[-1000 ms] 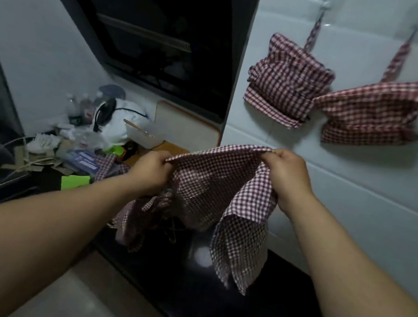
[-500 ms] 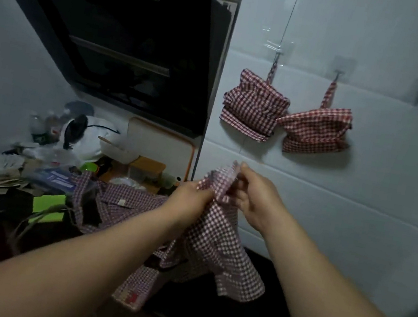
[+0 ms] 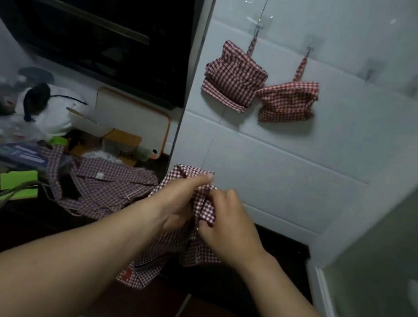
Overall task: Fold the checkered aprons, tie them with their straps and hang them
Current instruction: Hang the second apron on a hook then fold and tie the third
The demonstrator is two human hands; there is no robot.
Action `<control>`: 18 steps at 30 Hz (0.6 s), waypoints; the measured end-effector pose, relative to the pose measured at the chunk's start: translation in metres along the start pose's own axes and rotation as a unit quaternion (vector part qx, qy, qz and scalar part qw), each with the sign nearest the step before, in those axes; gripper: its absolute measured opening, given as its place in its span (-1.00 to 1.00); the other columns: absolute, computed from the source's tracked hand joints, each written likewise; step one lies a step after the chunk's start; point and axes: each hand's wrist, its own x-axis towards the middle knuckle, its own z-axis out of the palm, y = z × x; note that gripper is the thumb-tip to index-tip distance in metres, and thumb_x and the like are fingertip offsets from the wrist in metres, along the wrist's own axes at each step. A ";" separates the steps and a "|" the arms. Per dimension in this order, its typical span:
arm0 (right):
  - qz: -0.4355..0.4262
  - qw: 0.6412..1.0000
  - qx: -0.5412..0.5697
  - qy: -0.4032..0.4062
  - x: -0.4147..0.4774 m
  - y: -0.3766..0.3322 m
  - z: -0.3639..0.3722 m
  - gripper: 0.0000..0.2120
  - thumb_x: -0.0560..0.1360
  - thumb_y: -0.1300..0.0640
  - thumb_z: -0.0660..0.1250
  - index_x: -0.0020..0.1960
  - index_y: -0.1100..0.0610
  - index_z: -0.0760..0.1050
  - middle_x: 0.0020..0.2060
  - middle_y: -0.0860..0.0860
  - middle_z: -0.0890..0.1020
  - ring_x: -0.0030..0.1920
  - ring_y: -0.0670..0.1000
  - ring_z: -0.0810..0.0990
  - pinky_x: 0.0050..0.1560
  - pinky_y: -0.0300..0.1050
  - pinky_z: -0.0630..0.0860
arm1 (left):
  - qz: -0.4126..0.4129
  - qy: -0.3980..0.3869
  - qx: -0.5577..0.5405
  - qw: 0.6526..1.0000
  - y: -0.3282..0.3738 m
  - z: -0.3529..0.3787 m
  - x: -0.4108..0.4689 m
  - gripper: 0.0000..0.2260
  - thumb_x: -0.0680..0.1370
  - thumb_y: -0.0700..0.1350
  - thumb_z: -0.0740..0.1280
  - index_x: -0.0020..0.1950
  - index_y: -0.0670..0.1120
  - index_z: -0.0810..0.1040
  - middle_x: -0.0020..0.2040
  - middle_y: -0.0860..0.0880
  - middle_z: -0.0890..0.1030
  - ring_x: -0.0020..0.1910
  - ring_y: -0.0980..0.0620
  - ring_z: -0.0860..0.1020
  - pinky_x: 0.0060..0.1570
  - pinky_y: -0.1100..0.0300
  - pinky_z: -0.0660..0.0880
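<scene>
left grip (image 3: 177, 203) and right grip (image 3: 227, 230) clenched together on bunched red-and-white checkered cloth apron (image 3: 154, 257), above black glossy desk (image 3: 278, 251). left of them, second checkered apron (image 3: 108, 185) spread on desk. beyond, high on white tiled wall (image 3: 284, 166), folded checkered bundle (image 3: 233, 77) hung just beside another tied bundle (image 3: 287, 102).

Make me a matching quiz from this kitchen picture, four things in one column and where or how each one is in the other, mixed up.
1. held apron
2. folded apron bundle
3. spread apron
4. cutting board

A. lying unfolded, left of the hands
B. hanging from a wall hook
C. gripped by the left hand and right hand
D. leaning against the back wall

Pairs: 1-C, 2-B, 3-A, 4-D.
</scene>
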 end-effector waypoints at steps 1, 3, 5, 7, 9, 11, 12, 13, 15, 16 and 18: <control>0.003 1.000 -0.003 0.009 -0.004 0.002 -0.002 -0.61 0.46 0.10 0.34 0.27 0.05 0.39 0.06 0.02 0.42 0.09 0.15 0.52 -0.02 0.08 0.51 | 0.010 -0.022 0.026 0.999 -0.002 0.004 -0.008 -0.75 0.65 -0.17 0.34 0.21 -0.33 0.62 0.07 -0.30 0.68 -0.03 -0.12 0.72 -0.16 0.16 0.67; 0.014 1.000 0.010 0.022 -0.011 0.004 -0.006 -0.66 0.47 0.19 0.29 0.24 0.06 0.45 0.07 0.04 0.50 0.09 0.15 0.54 0.01 0.08 0.49 | 0.045 -0.047 0.095 0.993 -0.009 0.010 -0.021 -0.89 0.60 -0.35 0.29 0.00 -0.26 0.62 -0.13 -0.18 0.68 -0.22 -0.01 0.70 -0.31 0.25 0.59; 0.016 0.999 0.037 0.009 -0.017 0.007 -0.007 -0.74 0.47 0.22 0.23 0.13 0.07 0.51 0.06 0.07 0.61 0.08 0.14 0.58 0.02 0.07 0.52 | 0.084 -0.058 0.164 0.981 -0.018 0.017 -0.033 -0.78 0.53 -0.46 0.25 -0.13 -0.19 0.60 -0.24 -0.09 0.67 -0.25 0.01 0.67 -0.32 0.28 0.55; 0.016 0.998 0.062 -0.011 -0.021 0.013 -0.009 -0.80 0.50 0.18 0.20 0.05 0.07 0.56 0.03 0.08 0.68 0.05 0.15 0.63 0.02 0.09 0.55 | 0.101 -0.061 0.208 0.971 -0.029 0.022 -0.044 -0.73 0.50 -0.49 0.22 -0.11 -0.17 0.60 -0.22 -0.10 0.68 -0.18 -0.03 0.67 -0.23 0.22 0.57; 0.023 0.995 0.092 -0.021 -0.031 0.018 -0.012 -0.83 0.58 0.16 0.23 -0.01 0.09 0.61 -0.04 0.06 0.72 0.00 0.11 0.65 -0.02 0.06 0.53 | 0.097 -0.019 0.226 0.969 -0.043 0.021 -0.050 -0.75 0.53 -0.46 0.22 -0.06 -0.17 0.60 -0.22 -0.08 0.70 -0.18 -0.02 0.68 -0.22 0.21 0.58; 0.044 0.988 0.142 -0.045 -0.049 0.023 -0.018 -0.80 0.63 0.17 0.28 -0.14 0.08 0.61 -0.16 -0.01 0.70 -0.12 0.00 0.63 -0.11 -0.03 0.47 | 0.092 0.020 0.251 0.963 -0.061 0.023 -0.058 -0.80 0.57 -0.41 0.23 -0.01 -0.21 0.61 -0.19 -0.09 0.73 -0.13 -0.11 0.70 -0.16 0.15 0.63; 0.059 0.981 0.174 -0.066 -0.057 0.025 -0.021 -0.75 0.65 0.16 0.30 -0.20 0.07 0.58 -0.22 -0.05 0.67 -0.19 -0.07 0.59 -0.15 -0.08 0.43 | 0.093 0.029 0.268 0.958 -0.068 0.022 -0.059 -0.81 0.58 -0.38 0.24 0.05 -0.24 0.64 -0.10 -0.16 0.74 -0.02 -0.20 0.71 -0.02 0.04 0.66; 0.083 0.967 0.221 -0.095 -0.073 0.030 -0.020 -0.73 0.65 0.15 0.32 -0.23 0.09 0.57 -0.25 -0.04 0.65 -0.23 -0.10 0.55 -0.16 -0.11 0.42 | 0.088 0.039 0.283 0.954 -0.083 0.022 -0.065 -0.80 0.59 -0.34 0.26 0.12 -0.26 0.66 0.00 -0.22 0.74 0.07 -0.24 0.70 0.09 -0.04 0.63; 0.137 0.913 0.361 -0.132 -0.099 0.038 -0.015 -0.75 0.66 0.13 0.33 -0.14 0.21 0.62 -0.18 0.13 0.71 -0.18 -0.01 0.59 -0.09 -0.06 0.47 | 0.081 0.063 0.311 0.945 -0.101 0.022 -0.079 -0.78 0.62 -0.27 0.26 0.13 -0.25 0.68 0.04 -0.24 0.73 0.09 -0.21 0.70 0.11 -0.04 0.60; 0.169 0.872 0.437 -0.143 -0.113 0.044 -0.012 -0.77 0.67 0.14 0.31 -0.04 0.26 0.64 -0.09 0.22 0.73 -0.12 0.05 0.64 -0.02 -0.03 0.53 | 0.080 0.086 0.322 0.939 -0.108 0.019 -0.085 -0.77 0.62 -0.23 0.24 0.11 -0.23 0.69 0.02 -0.22 0.74 0.08 -0.21 0.70 0.10 -0.05 0.60; 0.218 0.793 0.550 -0.141 -0.135 0.058 -0.014 -0.76 0.69 0.16 0.25 0.10 0.29 0.63 0.01 0.24 0.73 -0.05 0.10 0.69 0.05 -0.05 0.61 | 0.094 0.126 0.327 0.932 -0.118 0.014 -0.098 -0.75 0.62 -0.20 0.20 0.07 -0.23 0.68 -0.02 -0.22 0.74 0.02 -0.19 0.70 0.07 -0.04 0.59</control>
